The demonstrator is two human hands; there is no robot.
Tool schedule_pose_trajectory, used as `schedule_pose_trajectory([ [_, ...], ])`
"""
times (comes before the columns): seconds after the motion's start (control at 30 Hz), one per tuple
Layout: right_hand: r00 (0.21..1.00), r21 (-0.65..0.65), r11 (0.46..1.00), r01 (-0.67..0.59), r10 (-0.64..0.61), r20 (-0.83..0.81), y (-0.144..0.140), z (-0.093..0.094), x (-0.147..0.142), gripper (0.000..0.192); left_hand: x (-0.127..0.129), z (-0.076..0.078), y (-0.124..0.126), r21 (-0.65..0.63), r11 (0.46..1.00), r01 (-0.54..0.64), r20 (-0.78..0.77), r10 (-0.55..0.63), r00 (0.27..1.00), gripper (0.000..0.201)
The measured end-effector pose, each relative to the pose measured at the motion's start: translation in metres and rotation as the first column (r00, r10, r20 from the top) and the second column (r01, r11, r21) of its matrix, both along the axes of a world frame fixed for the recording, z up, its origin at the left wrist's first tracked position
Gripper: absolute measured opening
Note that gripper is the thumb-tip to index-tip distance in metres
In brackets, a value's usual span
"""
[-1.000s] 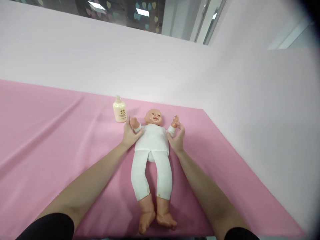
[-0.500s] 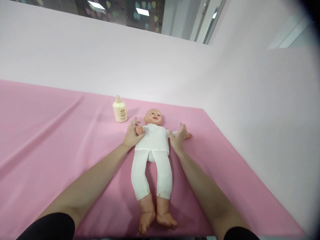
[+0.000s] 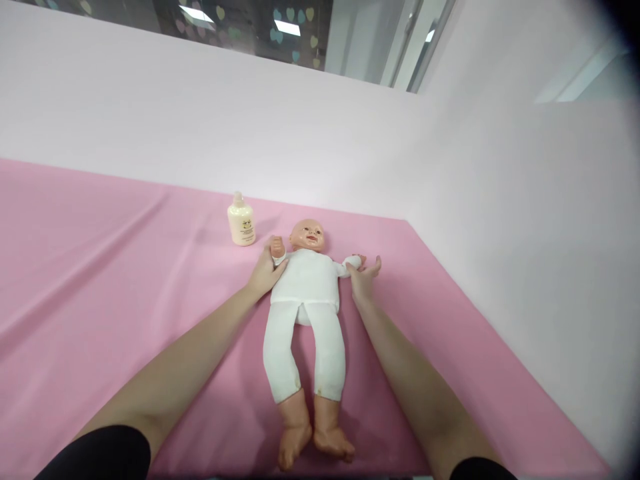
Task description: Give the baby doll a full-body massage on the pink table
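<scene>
A baby doll [image 3: 306, 283] with a bald head and a white cloth body lies on its back, feet toward me. My left hand [image 3: 263, 272] is closed round its arm on the left, thumb in front and fingers mostly hidden behind; the doll's fist [image 3: 277, 247] points up. On the other side, my right hand [image 3: 363, 279] holds the doll's other arm [image 3: 350, 264] between thumb and fingers, some fingertips stretching out past it. The doll's hand on that side shows just above my fingers.
A pale yellow bottle [image 3: 242, 223] with a printed label stands left of the doll's head. Under everything lies a pink sheet [image 3: 125, 287] with folds at left. White walls [image 3: 210, 120] rise behind and at right, with a window [image 3: 240, 30] at the top.
My right hand has shifted outward and slightly down along the doll's arm, and that arm is now lifted. On the left, the doll's fist has tilted upward in my hand.
</scene>
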State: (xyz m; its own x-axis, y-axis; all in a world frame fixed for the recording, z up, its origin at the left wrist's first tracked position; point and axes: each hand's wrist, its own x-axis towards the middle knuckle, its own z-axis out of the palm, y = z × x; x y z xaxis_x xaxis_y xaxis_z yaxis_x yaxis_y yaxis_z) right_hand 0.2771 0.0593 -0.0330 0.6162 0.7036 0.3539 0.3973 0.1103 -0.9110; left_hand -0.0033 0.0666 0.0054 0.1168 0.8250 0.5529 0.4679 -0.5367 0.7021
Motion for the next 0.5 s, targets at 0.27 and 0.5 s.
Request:
schedule_pose_trajectory([
  [0.27, 0.933, 0.153, 0.953, -0.260, 0.288, -0.213, 0.007, 0.008, 0.001, 0.080, 0.001, 0.003, -0.004, -0.027, 1.000, -0.010, 0.001, 0.010, 1.000, 0.058],
  [0.5, 0.956, 0.191, 0.938, -0.288, 0.294, -0.002, -0.023, 0.031, -0.015, 0.056, -0.004, 0.005, -0.008, 0.025, 0.999, 0.033, -0.006, -0.033, 0.999, 0.025],
])
